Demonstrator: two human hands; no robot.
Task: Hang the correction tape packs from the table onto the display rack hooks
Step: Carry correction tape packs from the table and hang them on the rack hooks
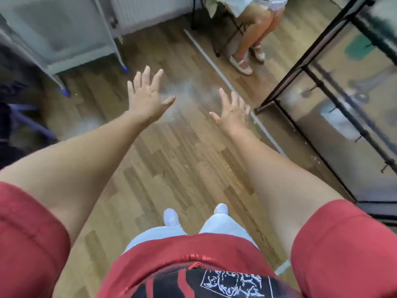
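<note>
Indoor room (shop unclear): laminate floor [182,158], radiator [148,11], black display rack [322,84].

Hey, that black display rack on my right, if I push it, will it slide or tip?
Probably light for its size: the display rack is thin black bars round seemingly see-through panels. It may slide rather than resist, since its foot rests on smooth wood floor. Its small hooks stick out and could snag a hand.
</note>
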